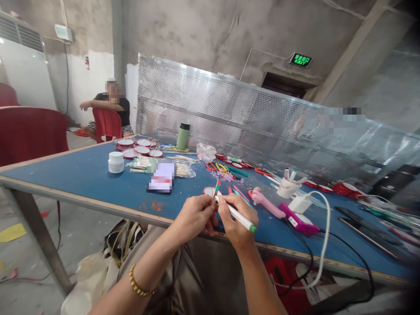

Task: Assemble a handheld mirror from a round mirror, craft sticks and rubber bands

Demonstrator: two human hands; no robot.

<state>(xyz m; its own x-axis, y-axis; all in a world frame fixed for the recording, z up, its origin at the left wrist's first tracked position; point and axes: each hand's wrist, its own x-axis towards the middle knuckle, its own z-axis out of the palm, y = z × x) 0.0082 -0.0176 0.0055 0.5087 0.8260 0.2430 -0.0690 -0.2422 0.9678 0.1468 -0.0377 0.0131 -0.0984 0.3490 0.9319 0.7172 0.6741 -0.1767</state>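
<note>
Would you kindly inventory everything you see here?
Table: one, blue, foreground
Marker: one, white and green, held
Stick: one, red and green end, held
Phone: one, dark edge, table's left half
Jar: one, white, left of phone
Bottle: one, green, table's rear
Bag: one, clear, right of bottle
Discs: many, white and red, scattered
Hand tools: several, multicoloured, table's middle
Power strip: one, purple, table's right half
Plug: one, white, at power strip
Cup: one, white, beside plug
Devices: two, black, right end
Screen: one, silver, behind table
Exit sign: one, green, upper right
Chairs: several, red, left
Person: one, black top, background left
Left hand: one, bare, holding stick
Right hand: one, bare, holding marker
</note>
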